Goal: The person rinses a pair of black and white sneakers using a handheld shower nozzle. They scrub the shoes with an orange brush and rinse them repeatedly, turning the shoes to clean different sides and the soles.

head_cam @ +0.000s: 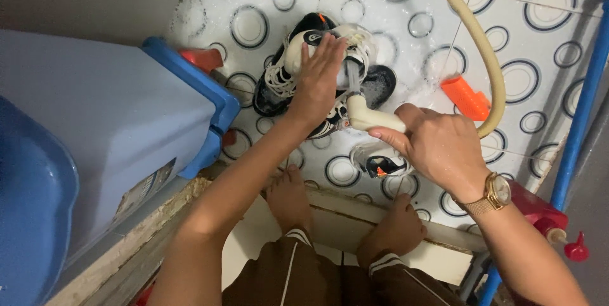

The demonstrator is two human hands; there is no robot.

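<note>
sneaker [298,71] under left hand [315,80] (nozzle [368,117] beside)

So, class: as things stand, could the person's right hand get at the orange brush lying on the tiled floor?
Probably yes, but not freely: the orange brush lies uncovered close beside the right hand, yet that hand is gripping the spray nozzle, so it would have to let go first.

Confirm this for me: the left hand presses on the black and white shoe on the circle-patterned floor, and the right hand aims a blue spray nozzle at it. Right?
Not quite. The spray nozzle in the right hand is cream, not blue, as the head view shows. The rest stands: the left hand presses on the black and white shoe on the circle-patterned floor.
</note>
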